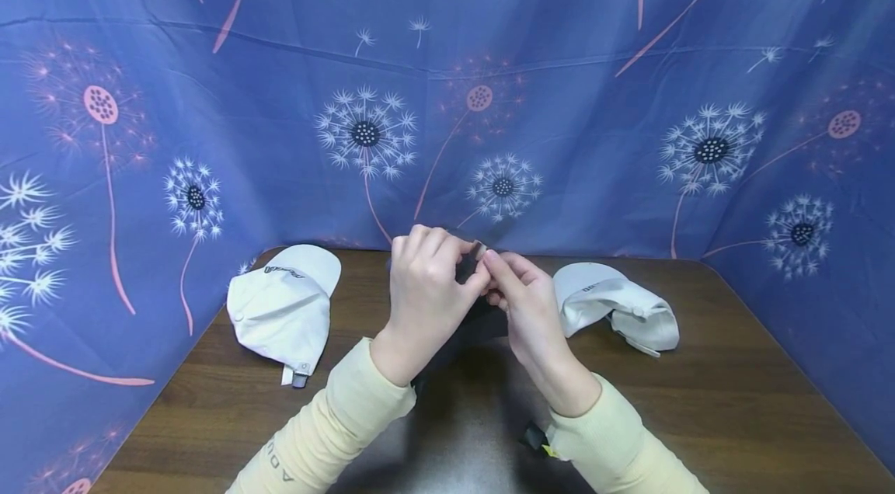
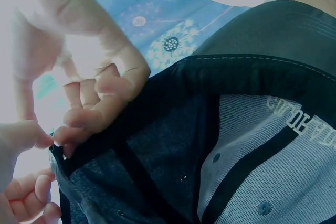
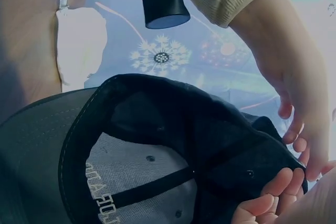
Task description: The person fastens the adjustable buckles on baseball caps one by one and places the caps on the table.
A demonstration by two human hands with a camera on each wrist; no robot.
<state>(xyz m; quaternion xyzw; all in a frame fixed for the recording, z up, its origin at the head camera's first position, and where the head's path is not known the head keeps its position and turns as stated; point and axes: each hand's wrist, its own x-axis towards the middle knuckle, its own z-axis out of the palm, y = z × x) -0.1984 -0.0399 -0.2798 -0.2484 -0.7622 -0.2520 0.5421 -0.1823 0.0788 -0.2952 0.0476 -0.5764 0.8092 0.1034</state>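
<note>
A dark cap (image 1: 482, 323) is held up over the table by both hands, mostly hidden behind them in the head view. Both wrist views look into its crown, where a pale mesh lining (image 2: 252, 145) shows beside a dark sweatband (image 3: 79, 145). My left hand (image 1: 430, 276) pinches the cap's back edge between thumb and fingers. Fingertips of my right hand (image 1: 530, 304) meet the left ones and pinch the same edge. A small shiny piece (image 1: 478, 249) pokes out between the fingertips; its kind cannot be made out.
To the left lies a white cap (image 1: 283, 304) with dark lettering on the wooden table (image 1: 706, 401). A second white cap (image 1: 615, 304), partly folded, is just right of the right hand. Blue dandelion-print cloth (image 1: 559, 28) hangs behind and on both sides.
</note>
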